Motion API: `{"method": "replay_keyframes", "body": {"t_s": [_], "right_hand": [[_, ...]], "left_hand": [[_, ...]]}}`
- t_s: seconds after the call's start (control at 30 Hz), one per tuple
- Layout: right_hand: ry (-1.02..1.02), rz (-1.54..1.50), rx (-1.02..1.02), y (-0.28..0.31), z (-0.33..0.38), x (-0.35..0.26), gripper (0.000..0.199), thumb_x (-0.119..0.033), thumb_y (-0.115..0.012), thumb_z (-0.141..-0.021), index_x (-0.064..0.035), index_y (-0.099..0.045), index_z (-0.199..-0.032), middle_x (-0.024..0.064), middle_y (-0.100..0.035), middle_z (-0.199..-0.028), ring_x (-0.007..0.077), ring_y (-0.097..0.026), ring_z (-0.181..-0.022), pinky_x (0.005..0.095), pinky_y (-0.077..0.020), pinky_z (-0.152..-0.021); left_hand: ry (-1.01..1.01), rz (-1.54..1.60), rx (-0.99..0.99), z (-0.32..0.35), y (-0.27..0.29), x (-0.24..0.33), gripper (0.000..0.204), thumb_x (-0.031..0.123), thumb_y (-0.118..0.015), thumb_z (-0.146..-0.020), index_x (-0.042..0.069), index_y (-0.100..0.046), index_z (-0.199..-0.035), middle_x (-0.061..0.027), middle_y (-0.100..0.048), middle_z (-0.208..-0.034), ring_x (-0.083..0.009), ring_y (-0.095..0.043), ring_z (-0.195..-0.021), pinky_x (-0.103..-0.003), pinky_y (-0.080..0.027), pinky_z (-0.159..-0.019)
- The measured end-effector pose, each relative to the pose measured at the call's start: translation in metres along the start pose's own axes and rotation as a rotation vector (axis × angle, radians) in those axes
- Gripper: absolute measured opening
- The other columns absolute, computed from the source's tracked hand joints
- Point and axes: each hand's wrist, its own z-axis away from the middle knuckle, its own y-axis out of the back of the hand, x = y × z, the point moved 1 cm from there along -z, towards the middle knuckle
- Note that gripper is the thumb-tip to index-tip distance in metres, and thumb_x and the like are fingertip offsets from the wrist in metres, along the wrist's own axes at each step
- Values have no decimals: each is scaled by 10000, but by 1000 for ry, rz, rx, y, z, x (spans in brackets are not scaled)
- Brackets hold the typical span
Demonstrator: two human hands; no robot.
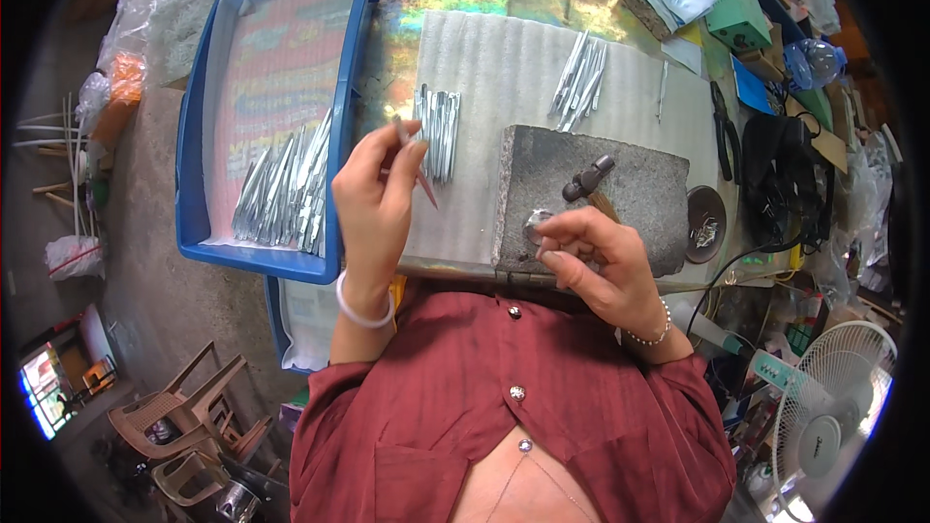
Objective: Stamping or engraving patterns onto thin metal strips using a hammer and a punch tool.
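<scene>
My left hand (pixel 379 177) is closed, pinching a slender pointed metal piece (pixel 427 190) between thumb and fingers. It hovers over the left edge of the foam sheet, beside a row of similar silvery pieces (pixel 443 136). My right hand (pixel 603 269) is curled with thumb and fingertips close together, over the front of a grey stone block (pixel 639 169). What sits between those fingertips is too small to make out. Just beyond them a round shiny metal piece (pixel 534 223) rests on the block. A hammer (pixel 588 177) lies on the block, its handle partly behind my right hand.
At left stands a blue tray (pixel 196 174) holding many slender metal pieces (pixel 286 189). Another bunch (pixel 579 82) lies on the white foam sheet (pixel 484 48). Right of the block are a dark bowl (pixel 717 205) of tiny parts and black-handled pliers (pixel 724 126). A fan (pixel 828 416) stands lower right.
</scene>
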Motion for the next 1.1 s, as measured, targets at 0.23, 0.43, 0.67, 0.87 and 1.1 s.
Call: {"method": "replay_keyframes", "body": {"t_s": [0.23,0.43,0.67,0.87,1.1], "right_hand": [[96,182,-7,1,9,-7,189,-44,-662,-804,-3,-603,-979,96,-613,-802,185,-615,-643,277,-487,-596],[175,178,19,12,12,-4,202,25,-658,-791,17,-605,-985,62,-602,-763,102,-586,-610,221,-461,-567],[267,258,177,33,20,2,209,22,-656,-786,18,-589,-984,94,-589,-800,147,-588,-620,253,-468,-562],[242,620,420,46,34,8,282,-21,-651,-779,8,-561,-1045,147,-575,-940,277,-596,-816,351,-486,-720],[123,881,347,41,39,22,434,-80,-660,-742,12,-512,-1139,152,-521,-1061,304,-527,-986,381,-465,-815]], "left_hand": [[-223,-703,-9,-47,-26,-47,220,132,-675,-793,-11,-641,-957,-160,-620,-766,-295,-610,-655,-369,-471,-613],[-340,-740,34,-47,-30,-31,205,122,-671,-801,-12,-642,-954,-143,-619,-767,-266,-615,-657,-353,-473,-595],[-209,-413,-262,-74,-90,6,163,101,-648,-806,-12,-653,-924,-147,-661,-839,-230,-634,-702,-307,-496,-639],[-236,-967,-561,-116,-177,-26,313,289,-679,-751,4,-674,-880,-189,-667,-872,-306,-647,-863,-380,-490,-787],[-93,-887,-602,-138,-174,-38,290,291,-675,-783,4,-679,-831,-163,-674,-758,-258,-671,-752,-357,-512,-722]]}}
